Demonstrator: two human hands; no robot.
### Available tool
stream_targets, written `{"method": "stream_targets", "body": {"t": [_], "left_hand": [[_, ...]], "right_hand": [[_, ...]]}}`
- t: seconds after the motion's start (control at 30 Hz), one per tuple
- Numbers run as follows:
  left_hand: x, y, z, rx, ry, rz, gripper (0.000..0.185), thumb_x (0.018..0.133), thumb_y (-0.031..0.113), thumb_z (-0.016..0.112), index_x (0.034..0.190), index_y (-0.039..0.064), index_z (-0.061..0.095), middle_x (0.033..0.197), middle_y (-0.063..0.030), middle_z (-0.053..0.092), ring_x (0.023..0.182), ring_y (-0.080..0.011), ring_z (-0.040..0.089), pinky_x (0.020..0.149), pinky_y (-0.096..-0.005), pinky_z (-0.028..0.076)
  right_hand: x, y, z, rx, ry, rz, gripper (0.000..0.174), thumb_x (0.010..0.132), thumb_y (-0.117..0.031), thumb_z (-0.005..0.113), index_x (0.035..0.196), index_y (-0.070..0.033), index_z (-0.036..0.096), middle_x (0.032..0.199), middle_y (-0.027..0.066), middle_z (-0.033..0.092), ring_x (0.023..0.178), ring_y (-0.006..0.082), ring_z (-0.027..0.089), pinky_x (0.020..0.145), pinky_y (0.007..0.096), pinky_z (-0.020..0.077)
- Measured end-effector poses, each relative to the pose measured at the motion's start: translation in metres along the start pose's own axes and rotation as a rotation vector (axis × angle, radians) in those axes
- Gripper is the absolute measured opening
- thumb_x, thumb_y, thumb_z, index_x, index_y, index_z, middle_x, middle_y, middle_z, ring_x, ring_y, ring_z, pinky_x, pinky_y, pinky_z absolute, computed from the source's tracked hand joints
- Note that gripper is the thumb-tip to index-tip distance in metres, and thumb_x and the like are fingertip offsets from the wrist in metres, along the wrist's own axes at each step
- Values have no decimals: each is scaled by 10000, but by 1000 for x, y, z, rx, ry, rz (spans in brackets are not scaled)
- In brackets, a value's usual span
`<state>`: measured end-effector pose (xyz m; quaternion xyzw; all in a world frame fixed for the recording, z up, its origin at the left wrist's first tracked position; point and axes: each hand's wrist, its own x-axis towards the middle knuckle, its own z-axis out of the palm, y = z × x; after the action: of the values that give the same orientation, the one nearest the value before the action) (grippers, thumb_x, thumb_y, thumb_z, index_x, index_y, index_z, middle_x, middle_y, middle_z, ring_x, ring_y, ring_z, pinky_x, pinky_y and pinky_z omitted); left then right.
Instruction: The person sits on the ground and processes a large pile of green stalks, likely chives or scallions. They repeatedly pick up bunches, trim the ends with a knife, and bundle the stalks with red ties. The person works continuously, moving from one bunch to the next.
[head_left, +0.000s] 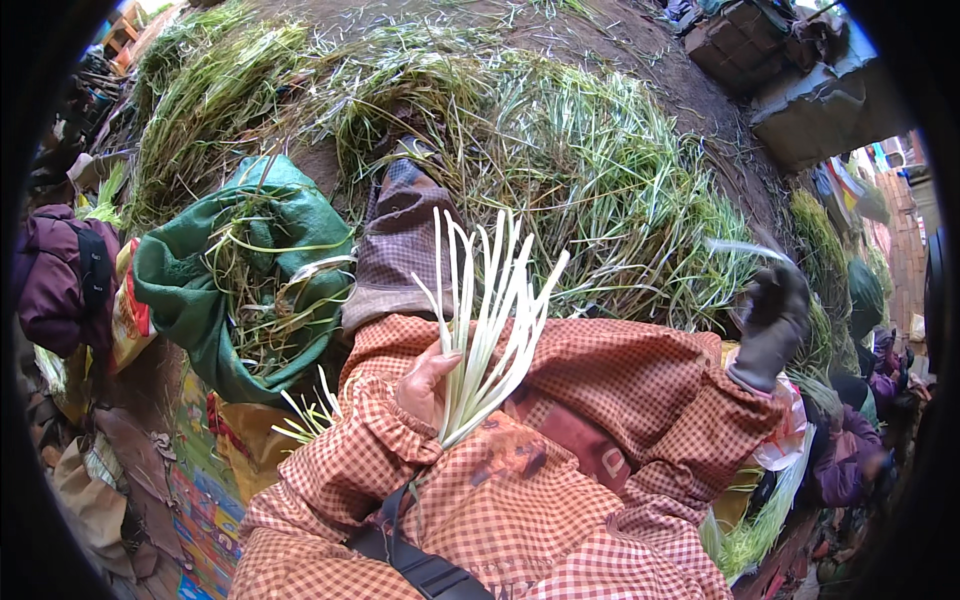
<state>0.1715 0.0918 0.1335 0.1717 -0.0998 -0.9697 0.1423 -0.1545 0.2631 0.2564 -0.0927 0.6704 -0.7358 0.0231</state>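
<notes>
My bare left hand (426, 381) is closed around a bundle of long, pale green-white plant stalks (491, 300), held upright against my checked smock. Its lower ends are hidden by the sleeve. My right hand (772, 315), in a dark glove, is raised far out to the right. A thin pale strip (750, 249) touches its fingertips; blur hides whether they grip it. More pale stalks (311, 412) poke out beside my left forearm. A green woven sack (180, 270), holding leafy scraps, stands open left of my leg.
Heaps of cut green leaves and stalks (570, 165) cover the ground ahead. Maroon-clad co-worker (64, 277) sits at far left, and a person in purple (847, 457) at far right. A large grey-brown block (832, 112) stands at upper right; leafy bundles (765, 525) lie at lower right.
</notes>
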Motion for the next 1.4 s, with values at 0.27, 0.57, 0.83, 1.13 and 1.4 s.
{"method": "stream_targets", "body": {"t": [0.27, 0.57, 0.83, 1.13, 1.4], "left_hand": [[3, -3, 15, -134, 1, 82, 386, 934, 206, 401, 1286, 48, 408, 1360, -232, 395, 1174, -378, 490, 979, -499, 430], [-1, 2, 18, 268, 86, 32, 558, 817, -55, 532, 1342, 28, 362, 1244, -200, 533, 1181, -292, 512, 1027, -439, 388], [-2, 3, 6, 280, 137, 65, 532, 787, -39, 553, 1296, 11, 406, 1009, -147, 641, 995, -243, 618, 916, -375, 480], [1, 0, 15, 231, 102, 26, 477, 791, -41, 537, 1257, 10, 448, 1004, -154, 641, 1004, -263, 618, 960, -406, 456], [-1, -4, 15, 340, 88, -43, 397, 799, -38, 552, 1193, -15, 520, 1032, -148, 631, 948, -229, 622, 910, -368, 474]], "right_hand": [[-77, 58, 60, -731, -702, -158, 96, 859, -124, 622, 920, -53, 640, 807, 67, 660, 665, 122, 605, 577, 237, 550], [-157, 65, 104, -639, -911, 309, 360, 828, -356, 669, 806, 1, 631, 626, 101, 588, 568, 133, 539, 543, 296, 449], [-163, 67, 89, -267, -814, 657, 230, 862, -208, 643, 791, 10, 627, 607, -1, 556, 534, 49, 473, 477, 204, 382], [-115, 57, 67, -31, -400, 383, 247, 931, -241, 524, 878, -23, 628, 653, 27, 584, 434, 61, 478, 353, 195, 352], [-126, 63, 120, -218, -780, 745, 207, 867, -217, 628, 925, -18, 630, 650, -10, 563, 439, 33, 448, 388, 178, 321]]}}
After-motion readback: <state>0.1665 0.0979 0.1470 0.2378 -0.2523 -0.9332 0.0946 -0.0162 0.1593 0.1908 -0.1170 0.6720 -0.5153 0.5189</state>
